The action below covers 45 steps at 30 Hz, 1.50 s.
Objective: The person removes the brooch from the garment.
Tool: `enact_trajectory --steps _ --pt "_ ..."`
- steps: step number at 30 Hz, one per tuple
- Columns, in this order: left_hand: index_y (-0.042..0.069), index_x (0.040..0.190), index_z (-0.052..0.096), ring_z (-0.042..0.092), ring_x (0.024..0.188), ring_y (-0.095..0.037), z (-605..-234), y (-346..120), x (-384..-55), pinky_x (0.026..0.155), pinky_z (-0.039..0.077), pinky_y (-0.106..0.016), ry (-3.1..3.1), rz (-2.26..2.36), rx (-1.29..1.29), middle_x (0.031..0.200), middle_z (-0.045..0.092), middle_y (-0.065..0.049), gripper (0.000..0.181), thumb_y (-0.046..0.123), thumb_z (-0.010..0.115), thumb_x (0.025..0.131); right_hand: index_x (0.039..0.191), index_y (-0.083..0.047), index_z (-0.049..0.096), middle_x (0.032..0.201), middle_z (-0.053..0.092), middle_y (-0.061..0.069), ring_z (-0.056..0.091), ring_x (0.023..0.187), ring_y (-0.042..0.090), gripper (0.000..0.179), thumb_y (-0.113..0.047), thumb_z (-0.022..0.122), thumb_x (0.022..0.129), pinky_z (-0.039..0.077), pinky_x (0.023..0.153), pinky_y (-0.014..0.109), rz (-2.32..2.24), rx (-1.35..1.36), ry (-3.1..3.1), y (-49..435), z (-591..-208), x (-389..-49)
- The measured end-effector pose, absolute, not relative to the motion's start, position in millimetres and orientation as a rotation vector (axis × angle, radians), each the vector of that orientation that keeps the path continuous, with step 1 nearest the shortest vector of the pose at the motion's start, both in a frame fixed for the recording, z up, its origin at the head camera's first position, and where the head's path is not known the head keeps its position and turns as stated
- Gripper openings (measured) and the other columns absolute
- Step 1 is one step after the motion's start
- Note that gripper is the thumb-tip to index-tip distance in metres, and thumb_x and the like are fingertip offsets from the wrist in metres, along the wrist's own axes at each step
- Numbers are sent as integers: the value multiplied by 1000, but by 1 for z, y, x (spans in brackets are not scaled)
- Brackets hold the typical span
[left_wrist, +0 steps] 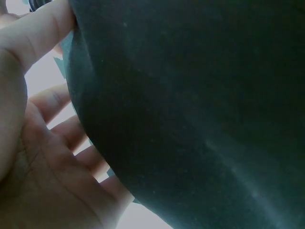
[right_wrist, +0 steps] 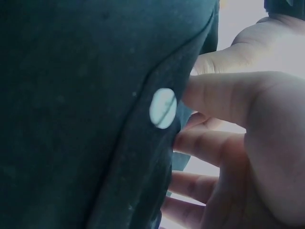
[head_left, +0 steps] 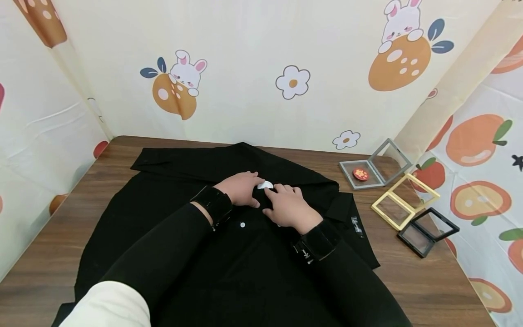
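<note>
A black buttoned shirt (head_left: 245, 263) lies spread over the wooden table with its collar end toward the wall. At the collar, a small white patch (head_left: 265, 185) shows between the two hands. On the left side of it, my left hand (head_left: 243, 188) rests on the cloth, thumb and index finger apart. My right hand (head_left: 292, 206) touches the cloth on the other side, its thumb lower than the fingers. In the right wrist view the fingertips meet the fabric beside a white button (right_wrist: 163, 108). Dark cloth (left_wrist: 190, 114) fills most of the left wrist view and hides the left fingertips.
On the right of the table (head_left: 433, 290) stand several small hinged frames: a grey case (head_left: 369, 186) holding a red round piece (head_left: 361, 174), a yellow frame (head_left: 394, 209) and a black frame (head_left: 416, 238). A printed curtain (head_left: 245, 91) rises behind the table.
</note>
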<state>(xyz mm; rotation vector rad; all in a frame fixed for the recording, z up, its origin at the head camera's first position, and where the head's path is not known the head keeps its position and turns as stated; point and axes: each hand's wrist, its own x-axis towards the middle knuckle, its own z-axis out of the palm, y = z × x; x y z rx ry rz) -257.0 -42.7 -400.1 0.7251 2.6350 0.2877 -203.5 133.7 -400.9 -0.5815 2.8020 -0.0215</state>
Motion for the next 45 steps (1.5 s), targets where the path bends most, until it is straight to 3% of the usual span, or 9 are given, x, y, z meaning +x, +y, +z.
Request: enact_trajectory --steps 14,45 --pt "14 158 44 23 154 -35 -398 -39 -254 124 23 -48 2622 292 721 167 28 -15 74 35 77 95 160 -19 41 157 42 13 41 141 35 64 -48 56 105 33 110 55 48 -576 2810 133 -404 -204" --pt "12 157 44 24 154 -35 -393 -39 -253 124 22 -47 2637 277 716 166 29 -17 74 33 78 95 163 -22 35 161 38 11 40 143 33 64 -46 53 107 29 113 55 174 -569 2775 127 -398 -206"
